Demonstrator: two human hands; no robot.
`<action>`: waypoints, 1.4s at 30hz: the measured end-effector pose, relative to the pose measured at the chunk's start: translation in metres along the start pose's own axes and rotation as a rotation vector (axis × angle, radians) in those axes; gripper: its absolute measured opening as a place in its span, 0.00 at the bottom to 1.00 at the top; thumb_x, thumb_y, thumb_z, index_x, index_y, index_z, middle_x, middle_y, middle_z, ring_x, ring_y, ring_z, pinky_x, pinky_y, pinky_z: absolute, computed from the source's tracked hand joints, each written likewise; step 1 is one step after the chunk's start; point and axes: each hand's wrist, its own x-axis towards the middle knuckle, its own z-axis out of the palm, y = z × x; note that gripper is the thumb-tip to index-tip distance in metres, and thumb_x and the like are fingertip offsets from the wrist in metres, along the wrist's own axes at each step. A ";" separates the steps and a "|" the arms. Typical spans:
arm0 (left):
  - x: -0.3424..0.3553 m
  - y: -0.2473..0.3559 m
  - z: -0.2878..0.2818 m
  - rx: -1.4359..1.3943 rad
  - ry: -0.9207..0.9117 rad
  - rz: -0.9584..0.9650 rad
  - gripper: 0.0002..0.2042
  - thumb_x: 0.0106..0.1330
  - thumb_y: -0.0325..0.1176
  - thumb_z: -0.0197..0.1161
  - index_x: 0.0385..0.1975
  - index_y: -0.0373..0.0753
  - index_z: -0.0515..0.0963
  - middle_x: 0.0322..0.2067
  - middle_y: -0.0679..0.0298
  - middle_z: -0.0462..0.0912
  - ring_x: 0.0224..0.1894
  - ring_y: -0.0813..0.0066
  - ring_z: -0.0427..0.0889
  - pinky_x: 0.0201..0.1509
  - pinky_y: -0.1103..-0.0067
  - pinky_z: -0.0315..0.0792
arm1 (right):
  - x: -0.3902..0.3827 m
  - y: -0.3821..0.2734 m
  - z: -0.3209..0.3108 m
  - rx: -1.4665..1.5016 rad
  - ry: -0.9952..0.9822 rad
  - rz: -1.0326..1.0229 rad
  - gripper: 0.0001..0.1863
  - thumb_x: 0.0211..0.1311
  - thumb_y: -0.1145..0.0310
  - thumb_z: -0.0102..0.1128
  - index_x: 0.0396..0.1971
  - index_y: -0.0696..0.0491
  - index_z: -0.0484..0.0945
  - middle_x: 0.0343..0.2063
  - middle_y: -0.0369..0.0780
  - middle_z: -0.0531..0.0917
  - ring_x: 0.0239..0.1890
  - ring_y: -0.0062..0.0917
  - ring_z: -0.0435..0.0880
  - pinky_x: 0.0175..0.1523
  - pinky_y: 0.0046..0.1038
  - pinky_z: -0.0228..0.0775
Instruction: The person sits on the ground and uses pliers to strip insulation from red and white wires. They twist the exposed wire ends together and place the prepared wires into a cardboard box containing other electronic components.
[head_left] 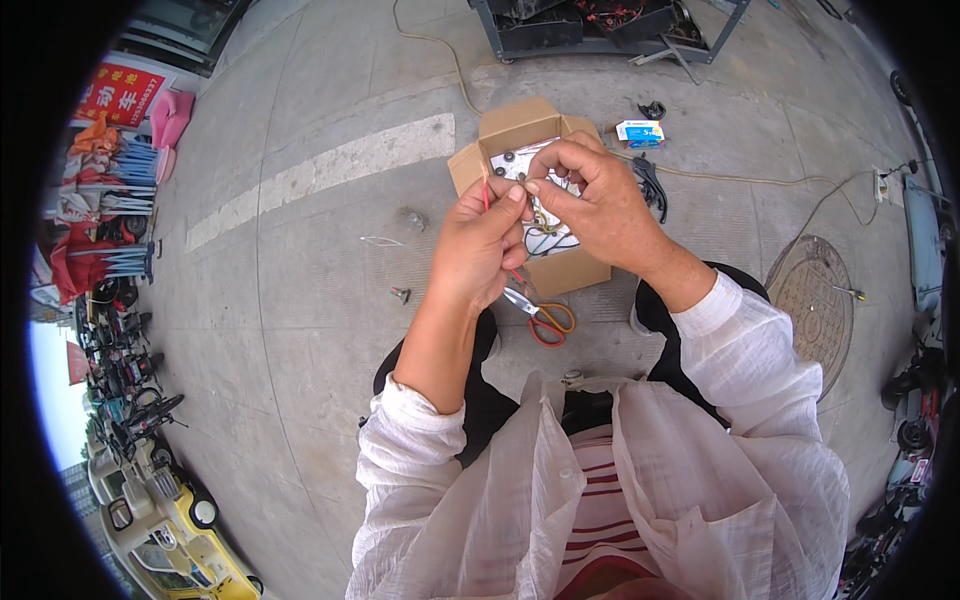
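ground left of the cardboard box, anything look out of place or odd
Slightly: a thin whitish loop and a small dark piece lie loose on the pavement, outside the cardboard box, so they look like stray scraps.

On the grey concrete pavement (pixel 330 380), nr. its upper edge, there stands a metal tool cart (pixel 610 52) w/ black trays (pixel 540 34). L of this cart, a pale cable (pixel 445 42) enters from the same edge. Toward the R edge lies a round manhole cover (pixel 805 320). A small blue-and-white carton (pixel 640 134) is betw. a black part (pixel 652 110) and some black curved pieces (pixel 656 190), exact type unclear. One white painted stripe (pixel 330 175) crosses the upper L area; below it are a thin white wire (pixel 382 241) & a small bolt-like piece (pixel 401 294). Along the L edge: a red sign (pixel 118 93), a pink seat-like item (pixel 172 118), parked two-wheelers (pixel 130 412); nr. btm L corner, a yellow-and-cream vehicle (pixel 195 535).
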 end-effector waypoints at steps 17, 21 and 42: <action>0.007 0.003 -0.006 -0.195 -0.049 0.067 0.07 0.71 0.34 0.55 0.37 0.38 0.74 0.31 0.64 0.79 0.15 0.90 0.60 0.13 0.90 0.54 | -0.009 0.002 0.011 0.476 -0.275 0.337 0.21 0.62 0.64 0.63 0.48 0.63 0.74 0.38 0.42 0.83 0.30 0.18 0.78 0.29 0.21 0.70; 0.002 0.005 -0.003 -0.153 -0.076 0.051 0.07 0.72 0.35 0.54 0.37 0.40 0.74 0.33 0.63 0.79 0.14 0.90 0.60 0.13 0.90 0.54 | -0.005 0.012 0.004 0.300 -0.271 0.298 0.14 0.60 0.66 0.64 0.39 0.61 0.81 0.31 0.41 0.85 0.31 0.20 0.80 0.35 0.24 0.72; 0.005 0.010 -0.012 -0.178 -0.014 0.080 0.06 0.73 0.34 0.51 0.37 0.39 0.71 0.26 0.68 0.68 0.22 0.87 0.60 0.15 0.91 0.53 | -0.006 -0.004 -0.001 0.082 -0.145 -0.038 0.30 0.55 0.69 0.67 0.59 0.55 0.69 0.41 0.36 0.78 0.21 0.13 0.65 0.26 0.19 0.60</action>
